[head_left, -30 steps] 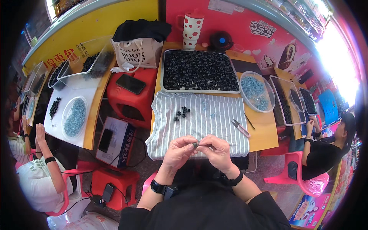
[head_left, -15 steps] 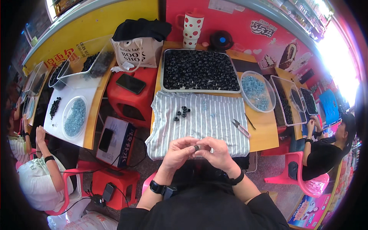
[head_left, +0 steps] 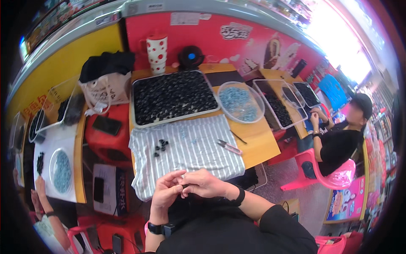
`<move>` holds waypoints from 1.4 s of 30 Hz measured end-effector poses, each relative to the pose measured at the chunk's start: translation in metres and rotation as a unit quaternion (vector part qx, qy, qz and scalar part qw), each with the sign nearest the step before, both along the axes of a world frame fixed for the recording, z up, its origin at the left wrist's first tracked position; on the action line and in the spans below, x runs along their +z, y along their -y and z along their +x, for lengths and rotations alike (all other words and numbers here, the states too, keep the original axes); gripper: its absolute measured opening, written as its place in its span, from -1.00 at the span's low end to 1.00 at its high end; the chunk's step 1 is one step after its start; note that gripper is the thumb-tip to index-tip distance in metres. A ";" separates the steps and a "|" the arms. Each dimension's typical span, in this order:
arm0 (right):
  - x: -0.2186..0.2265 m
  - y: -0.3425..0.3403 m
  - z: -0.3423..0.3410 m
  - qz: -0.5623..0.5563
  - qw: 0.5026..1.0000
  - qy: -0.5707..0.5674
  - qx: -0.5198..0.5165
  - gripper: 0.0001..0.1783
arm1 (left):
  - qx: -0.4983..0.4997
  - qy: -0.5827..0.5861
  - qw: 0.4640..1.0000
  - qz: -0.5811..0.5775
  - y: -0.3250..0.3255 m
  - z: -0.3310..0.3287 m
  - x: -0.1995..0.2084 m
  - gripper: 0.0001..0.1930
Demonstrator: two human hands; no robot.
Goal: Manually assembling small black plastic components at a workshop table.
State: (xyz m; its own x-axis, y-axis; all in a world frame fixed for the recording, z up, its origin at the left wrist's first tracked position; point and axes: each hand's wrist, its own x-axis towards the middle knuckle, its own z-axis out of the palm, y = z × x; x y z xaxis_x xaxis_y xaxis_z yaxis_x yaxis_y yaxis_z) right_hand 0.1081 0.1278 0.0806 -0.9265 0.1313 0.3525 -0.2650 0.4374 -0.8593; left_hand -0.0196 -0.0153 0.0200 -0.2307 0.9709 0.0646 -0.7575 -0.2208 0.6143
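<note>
My left hand (head_left: 167, 187) and my right hand (head_left: 204, 183) meet over the near edge of a grey-and-white striped cloth (head_left: 190, 152). Between their pinched fingertips is a small black ring-shaped part (head_left: 185, 186), mostly covered by the fingers. Several loose black ring-shaped parts (head_left: 160, 146) lie in a cluster on the cloth, with a few tiny pale-blue pieces (head_left: 193, 141) to their right. Pink-handled thread snips (head_left: 230, 147) rest at the cloth's right side. Beyond the cloth, a metal tray (head_left: 175, 119) is filled with the same black parts.
A clear round tub (head_left: 261, 111) of pale-blue pieces stands right of the tray. A dotted tumbler (head_left: 157, 55) and a round black object (head_left: 191, 57) stand behind. At left are a red stool (head_left: 99, 139) and phone (head_left: 106, 125). Seated people work on both sides.
The whole view has swung right, so the table and trays appear farther left. My hands stay together, and the black part is now more hidden by my fingers.
</note>
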 end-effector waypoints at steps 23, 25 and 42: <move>0.027 -0.053 -0.063 0.159 0.977 0.145 -0.009 -0.80 | 0.021 -0.104 0.992 -0.073 0.001 0.001 0.004 -0.86; 0.018 -0.043 -0.091 0.226 0.969 0.097 -0.010 -0.77 | -0.004 -0.107 0.993 -0.055 -0.001 0.000 0.004 -0.83; 0.025 0.003 -0.039 0.345 0.936 0.019 -0.066 -0.70 | 0.149 -0.005 0.987 -0.068 -0.007 0.007 -0.004 -0.79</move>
